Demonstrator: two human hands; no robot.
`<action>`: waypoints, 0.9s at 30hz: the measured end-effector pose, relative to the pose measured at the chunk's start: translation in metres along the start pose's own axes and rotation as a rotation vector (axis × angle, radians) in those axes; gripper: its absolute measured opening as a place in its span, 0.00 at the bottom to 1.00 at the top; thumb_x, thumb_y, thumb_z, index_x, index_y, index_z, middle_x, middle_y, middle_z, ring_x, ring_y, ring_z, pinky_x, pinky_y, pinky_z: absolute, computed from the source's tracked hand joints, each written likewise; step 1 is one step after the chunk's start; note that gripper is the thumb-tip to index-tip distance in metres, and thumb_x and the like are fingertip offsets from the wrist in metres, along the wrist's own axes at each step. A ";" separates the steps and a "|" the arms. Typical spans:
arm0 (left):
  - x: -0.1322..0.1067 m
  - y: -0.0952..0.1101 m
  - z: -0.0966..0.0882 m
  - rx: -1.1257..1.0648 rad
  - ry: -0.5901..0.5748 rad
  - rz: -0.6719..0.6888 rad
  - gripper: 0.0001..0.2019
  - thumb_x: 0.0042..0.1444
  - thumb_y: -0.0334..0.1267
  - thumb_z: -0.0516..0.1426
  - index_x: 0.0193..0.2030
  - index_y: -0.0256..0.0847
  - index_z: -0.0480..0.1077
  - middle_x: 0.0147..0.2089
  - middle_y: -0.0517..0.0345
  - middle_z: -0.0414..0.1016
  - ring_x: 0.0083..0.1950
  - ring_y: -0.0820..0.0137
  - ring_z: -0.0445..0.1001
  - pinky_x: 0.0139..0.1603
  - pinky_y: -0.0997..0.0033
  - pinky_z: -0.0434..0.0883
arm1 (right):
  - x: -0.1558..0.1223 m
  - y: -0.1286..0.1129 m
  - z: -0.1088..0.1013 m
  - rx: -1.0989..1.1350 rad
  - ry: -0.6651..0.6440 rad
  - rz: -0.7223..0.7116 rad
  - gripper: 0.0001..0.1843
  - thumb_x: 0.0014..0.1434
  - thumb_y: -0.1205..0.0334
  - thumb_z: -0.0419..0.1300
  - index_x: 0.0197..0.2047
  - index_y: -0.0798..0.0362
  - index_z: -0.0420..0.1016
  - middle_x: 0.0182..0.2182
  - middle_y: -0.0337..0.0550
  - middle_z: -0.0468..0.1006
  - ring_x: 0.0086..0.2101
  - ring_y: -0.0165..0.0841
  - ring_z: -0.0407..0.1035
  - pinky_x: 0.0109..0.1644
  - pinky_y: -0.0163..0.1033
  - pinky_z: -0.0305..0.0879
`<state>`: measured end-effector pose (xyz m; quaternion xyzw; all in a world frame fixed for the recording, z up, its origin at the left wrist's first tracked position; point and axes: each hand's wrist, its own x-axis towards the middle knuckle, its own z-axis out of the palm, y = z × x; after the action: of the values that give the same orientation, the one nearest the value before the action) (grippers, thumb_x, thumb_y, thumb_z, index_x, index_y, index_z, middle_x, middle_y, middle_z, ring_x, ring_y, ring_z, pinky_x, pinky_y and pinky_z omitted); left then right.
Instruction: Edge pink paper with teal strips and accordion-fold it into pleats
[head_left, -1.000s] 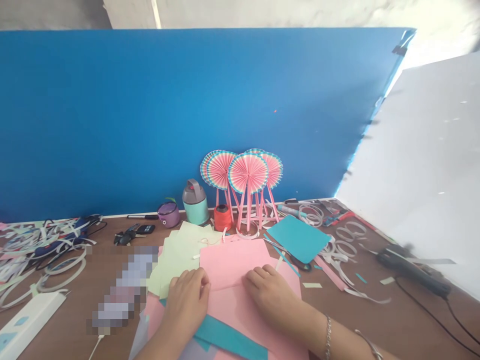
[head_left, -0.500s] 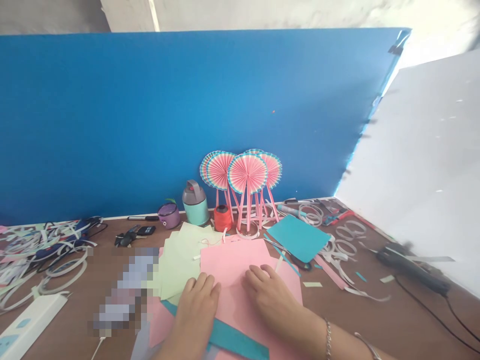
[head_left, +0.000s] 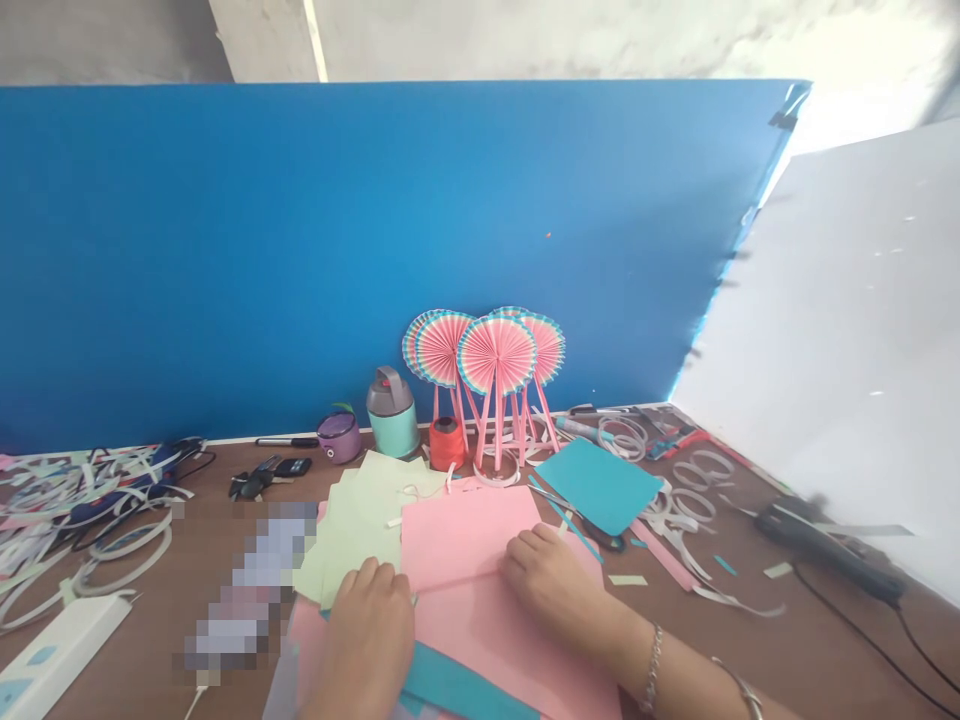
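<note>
Apparently, the step in hand is squaring or flattening paper: the smooth pink paper sheet [head_left: 472, 535] lies on the table [head_left: 712, 650] at near centre, over a larger pink sheet [head_left: 487, 630]. Whether its near edge is a fold or a cut, I cannot tell. The left hand [head_left: 369, 635] is curled down near its left corner and the right hand [head_left: 551, 580] rests, fingers bent, at its right near edge; whether either grip pinches paper is hidden under the knuckles. The next move seems to call for light, even fingertip pressure, keeping the edge straight.

At the far side stand a turquoise container with a grey handled lid [head_left: 394, 420], lid on, contents hidden; a round purple pot [head_left: 339, 438] with something green showing above its rim, its inside out of sight; and a squat red, black-topped vessel [head_left: 447, 447], contents unseen too.
</note>
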<state>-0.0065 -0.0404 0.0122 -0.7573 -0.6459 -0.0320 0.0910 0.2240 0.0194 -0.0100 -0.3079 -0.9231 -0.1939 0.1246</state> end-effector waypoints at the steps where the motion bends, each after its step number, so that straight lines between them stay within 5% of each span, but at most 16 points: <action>1: 0.000 -0.003 -0.001 -0.016 0.047 -0.011 0.16 0.48 0.18 0.46 0.24 0.40 0.71 0.26 0.54 0.72 0.33 0.59 0.69 0.34 0.62 0.60 | 0.000 0.002 0.000 0.006 0.003 -0.007 0.09 0.53 0.75 0.56 0.24 0.54 0.66 0.22 0.41 0.68 0.23 0.32 0.56 0.29 0.39 0.42; 7: -0.001 -0.008 -0.001 -0.323 0.423 0.048 0.15 0.54 0.25 0.43 0.25 0.41 0.67 0.25 0.58 0.70 0.28 0.68 0.68 0.32 0.69 0.61 | 0.000 0.008 0.001 0.173 0.131 0.057 0.10 0.52 0.77 0.51 0.25 0.54 0.66 0.23 0.39 0.70 0.24 0.30 0.59 0.31 0.39 0.45; 11: -0.002 0.000 0.001 -0.627 0.266 0.090 0.12 0.55 0.32 0.46 0.31 0.42 0.71 0.24 0.60 0.73 0.25 0.70 0.69 0.28 0.73 0.64 | 0.003 0.002 -0.008 0.365 0.331 0.167 0.12 0.51 0.77 0.48 0.30 0.53 0.69 0.24 0.39 0.73 0.27 0.30 0.62 0.33 0.38 0.49; 14: 0.000 0.007 -0.001 -0.829 0.092 -0.015 0.14 0.58 0.43 0.49 0.32 0.40 0.73 0.21 0.60 0.73 0.24 0.69 0.70 0.26 0.73 0.66 | 0.003 -0.007 -0.019 0.432 0.385 0.072 0.13 0.54 0.76 0.47 0.35 0.54 0.69 0.28 0.41 0.74 0.30 0.30 0.64 0.34 0.38 0.52; 16: 0.001 0.011 -0.002 -0.919 0.098 -0.079 0.17 0.58 0.47 0.49 0.32 0.40 0.73 0.23 0.59 0.74 0.28 0.66 0.72 0.30 0.71 0.69 | 0.003 -0.013 -0.026 0.425 0.339 -0.039 0.13 0.56 0.76 0.47 0.39 0.55 0.68 0.29 0.43 0.74 0.31 0.31 0.65 0.34 0.38 0.53; 22: -0.006 0.007 0.008 -0.716 0.344 -0.091 0.19 0.61 0.47 0.44 0.43 0.44 0.73 0.32 0.53 0.76 0.38 0.61 0.74 0.41 0.62 0.71 | 0.005 -0.018 -0.039 0.411 0.252 -0.186 0.15 0.61 0.75 0.45 0.47 0.58 0.66 0.36 0.49 0.76 0.40 0.34 0.68 0.39 0.39 0.62; 27: -0.009 -0.007 0.006 -0.589 0.473 -0.021 0.27 0.55 0.41 0.48 0.62 0.40 0.58 0.51 0.44 0.68 0.55 0.54 0.64 0.55 0.52 0.60 | -0.003 -0.017 -0.049 0.280 0.481 -0.145 0.18 0.60 0.71 0.50 0.53 0.53 0.65 0.40 0.48 0.77 0.49 0.36 0.66 0.50 0.42 0.61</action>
<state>-0.0152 -0.0470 0.0051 -0.7161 -0.5777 -0.3914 0.0157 0.2215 -0.0156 0.0278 -0.1661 -0.9045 -0.1405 0.3669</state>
